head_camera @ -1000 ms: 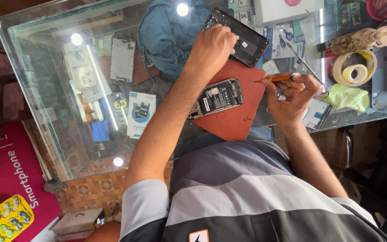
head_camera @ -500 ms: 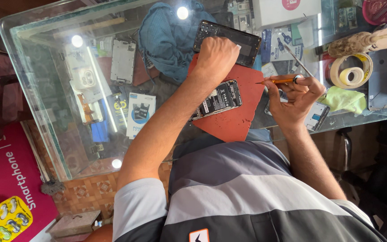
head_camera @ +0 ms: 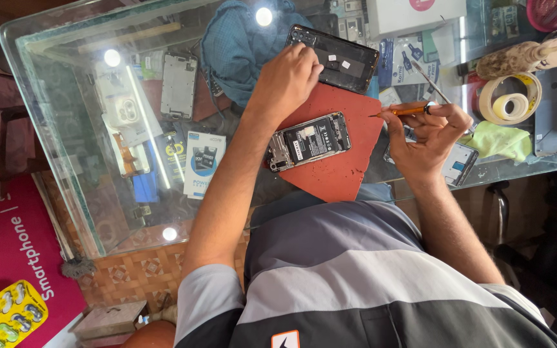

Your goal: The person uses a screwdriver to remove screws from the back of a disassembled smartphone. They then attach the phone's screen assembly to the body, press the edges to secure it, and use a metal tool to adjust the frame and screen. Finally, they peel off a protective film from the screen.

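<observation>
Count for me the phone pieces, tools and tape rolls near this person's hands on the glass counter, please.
Opened phones: 1, on the red mat
Black back covers: 1, under the left hand
Small phone frames: 1, beside the right hand
Orange screwdrivers: 1, in the right hand
Tape rolls: 1
Total: 5

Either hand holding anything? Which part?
Right hand pinches an orange screwdriver by its handle, tip over the red mat. Left hand rests on the black back cover, at its edge; no clear grip.
</observation>
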